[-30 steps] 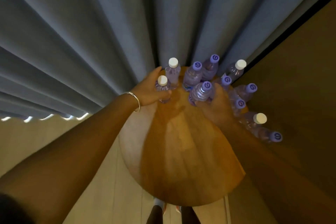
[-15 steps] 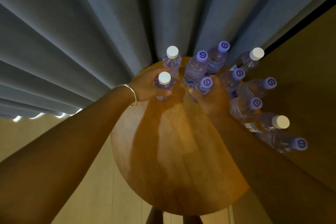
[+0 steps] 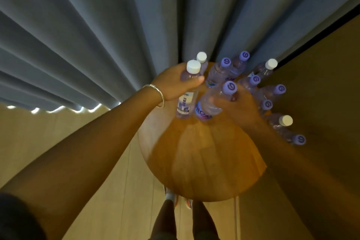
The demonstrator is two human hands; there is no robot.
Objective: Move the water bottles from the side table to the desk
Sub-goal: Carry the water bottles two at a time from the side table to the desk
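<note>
My left hand (image 3: 175, 85) grips a clear water bottle with a white cap (image 3: 186, 101), lifted above the round wooden side table (image 3: 202, 160). My right hand (image 3: 239, 107) grips a second bottle with a purple cap (image 3: 212, 103), also raised off the tabletop and tilted. Several more bottles stand along the table's far and right rim: a white-capped one (image 3: 201, 58) behind my left hand, purple-capped ones (image 3: 220, 72) in the middle, and others (image 3: 280, 121) partly hidden behind my right arm.
A grey pleated curtain (image 3: 97, 35) hangs right behind the table. A brown wall or panel (image 3: 321, 84) rises on the right. Below are a light wooden floor (image 3: 58, 138) and my legs and feet (image 3: 175, 210) at the table's near edge.
Both hands have lifted their bottles off the tabletop and drawn them toward me; the labels now show below my hands. The camera view has shifted slightly.
</note>
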